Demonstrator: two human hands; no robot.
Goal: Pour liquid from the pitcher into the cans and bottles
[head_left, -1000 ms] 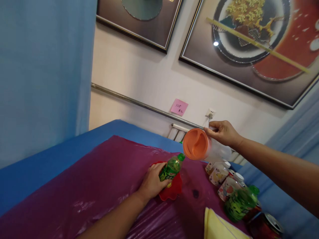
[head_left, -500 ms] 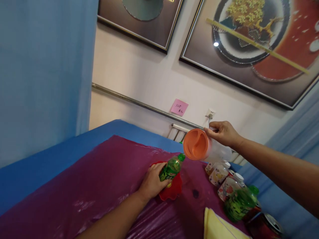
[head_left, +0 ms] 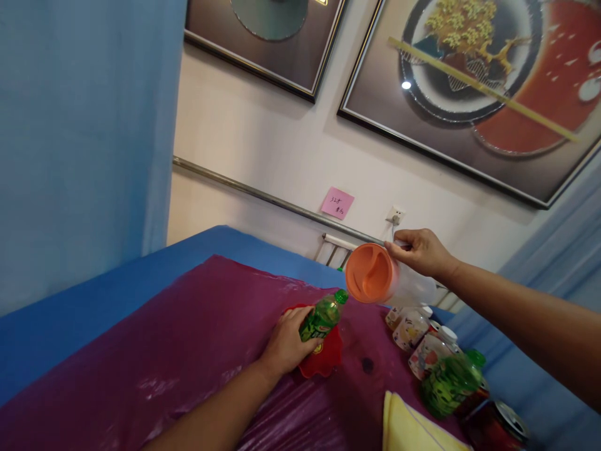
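Observation:
My left hand (head_left: 287, 343) is wrapped round a small green bottle (head_left: 325, 315) with a green cap, which stands over a red scalloped dish (head_left: 326, 356). My right hand (head_left: 419, 252) grips the handle of a translucent pitcher (head_left: 411, 285) with an orange lid (head_left: 369, 273). The pitcher is tilted on its side in the air, its lid toward the bottle and slightly above the cap. No liquid stream can be made out between them.
On the purple cover (head_left: 211, 326), at the right, stand several printed bottles (head_left: 412, 328), a larger green bottle (head_left: 451, 383) and a dark red can (head_left: 498, 426). A folded yellow cloth (head_left: 413, 426) lies at the front. A metal rail (head_left: 263, 195) crosses the wall behind.

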